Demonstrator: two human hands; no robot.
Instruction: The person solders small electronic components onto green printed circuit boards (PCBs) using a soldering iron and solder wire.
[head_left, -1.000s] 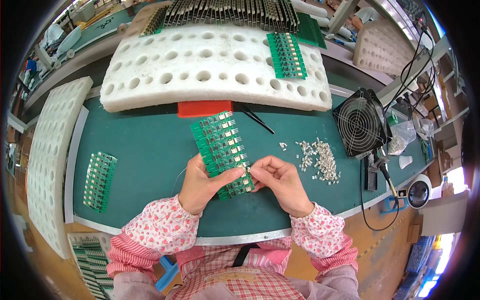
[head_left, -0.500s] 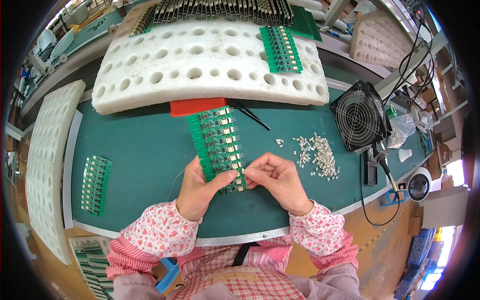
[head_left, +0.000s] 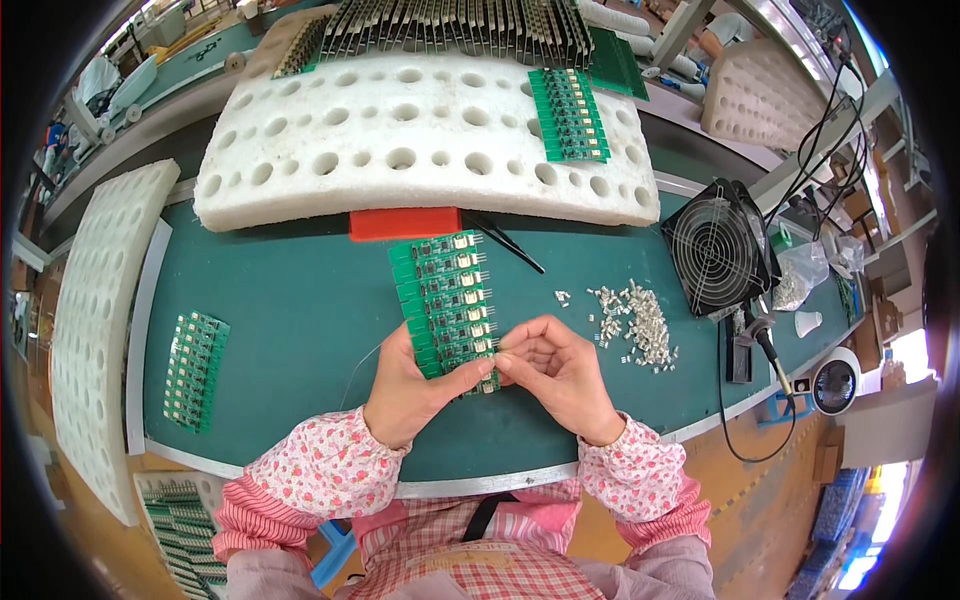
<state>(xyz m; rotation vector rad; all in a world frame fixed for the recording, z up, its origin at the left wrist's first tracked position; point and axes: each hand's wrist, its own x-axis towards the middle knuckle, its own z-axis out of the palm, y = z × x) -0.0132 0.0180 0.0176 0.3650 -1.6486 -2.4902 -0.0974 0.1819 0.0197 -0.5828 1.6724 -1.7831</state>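
Observation:
A long green circuit board panel [head_left: 445, 295] with a row of small white connectors lies over the green mat [head_left: 290, 320]. My left hand [head_left: 410, 385] grips its near end from the left. My right hand [head_left: 555, 365] pinches at the panel's near right corner, fingertips meeting the left thumb; a small white part there is mostly hidden by the fingers. A heap of small white connectors [head_left: 635, 320] lies just right of my right hand.
A white foam tray with round holes [head_left: 400, 140] spans the back, a second green panel [head_left: 570, 115] on it. Black tweezers [head_left: 510, 245] and a red block [head_left: 405, 222] lie behind the panel. Another panel [head_left: 195, 370] sits left. A black fan [head_left: 715, 250] and soldering iron [head_left: 765, 345] stand right.
Both hands keep their hold at the panel's near end. The view has tilted slightly, so the panel and hands sit a little lower and more central.

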